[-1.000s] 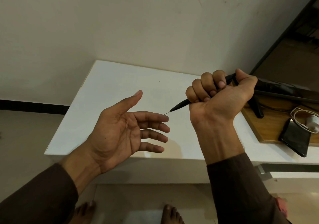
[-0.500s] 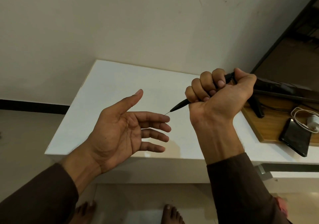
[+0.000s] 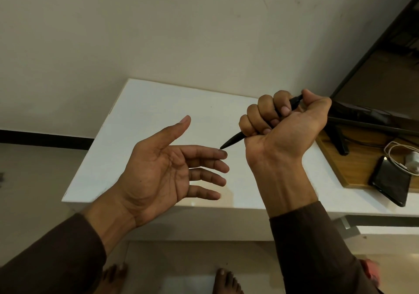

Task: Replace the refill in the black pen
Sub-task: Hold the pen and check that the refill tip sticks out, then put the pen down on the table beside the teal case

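Clenching the black pen (image 3: pixel 233 140) in a full-fist grip above the tabletop (image 3: pixel 145 112), the right hand (image 3: pixel 285 126) aimed its tip at the empty, spread left hand's (image 3: pixel 167 171) forefinger, likely before unscrewing the barrel.

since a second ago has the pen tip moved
Yes. Against the table the pen tip has come slightly down and left, now at the left hand's index fingertip.

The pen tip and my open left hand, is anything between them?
Nothing. In the head view, the pen tip sits right at the left hand's index fingertip; the right hand grips it.
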The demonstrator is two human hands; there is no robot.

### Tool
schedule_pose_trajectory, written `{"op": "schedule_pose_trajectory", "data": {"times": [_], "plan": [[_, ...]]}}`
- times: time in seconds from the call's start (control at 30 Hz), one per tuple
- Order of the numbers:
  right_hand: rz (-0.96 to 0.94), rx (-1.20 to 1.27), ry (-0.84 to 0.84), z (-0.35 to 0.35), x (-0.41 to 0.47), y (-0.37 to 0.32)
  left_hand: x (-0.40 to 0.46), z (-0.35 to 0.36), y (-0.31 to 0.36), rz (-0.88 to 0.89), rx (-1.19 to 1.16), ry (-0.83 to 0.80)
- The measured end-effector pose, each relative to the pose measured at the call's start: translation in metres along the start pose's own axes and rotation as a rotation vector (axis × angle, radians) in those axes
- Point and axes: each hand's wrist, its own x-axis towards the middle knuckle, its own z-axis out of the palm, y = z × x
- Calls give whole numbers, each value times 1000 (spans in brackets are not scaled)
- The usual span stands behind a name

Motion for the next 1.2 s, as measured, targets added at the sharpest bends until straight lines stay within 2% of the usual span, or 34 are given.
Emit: {"op": "schedule_pose_trajectory", "data": {"times": [0.43,0.57,0.63,0.77,0.83,1.03,1.2], "plan": [[33,-43,-35,3,-1,4,0,-2,1,14,-13,15],[42,-62,39,6,0,5,-1,-4,2,44,27,59],[29,-94,99,6,2,5,0,-4,1,106,152,179],[35,-150,171,8,3,7,-1,-9,-6,349,914,517],[51,-185,173,8,2,8,0,-12,-8,399,1121,598],[172,-307,178,-3,2,16,3,-29,-5,458,1284,692],[355,-407,222,-17,1,26,3,-44,-1,417,1358,760]]}}
